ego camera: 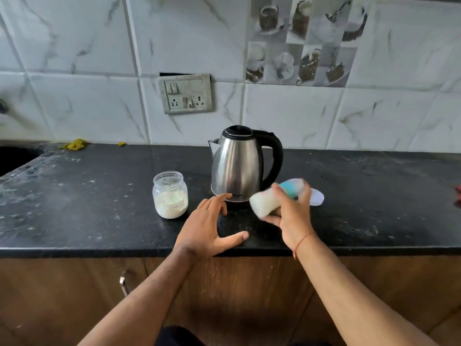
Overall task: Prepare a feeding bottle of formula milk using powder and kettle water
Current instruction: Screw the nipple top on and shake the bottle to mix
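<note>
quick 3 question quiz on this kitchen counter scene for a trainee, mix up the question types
1. True or false: the kettle lid is open.
2. Which hand holds the feeding bottle? A) left hand B) right hand C) neither
3. Fill in: the powder jar stands to the ___ of the kettle as the camera sees it, with no lid on it.

Key
1. False: the black lid sits shut on the kettle.
2. B: the right hand grips the blurred, tilted bottle, which holds white liquid; the left hand is open above the counter.
3. left
</note>
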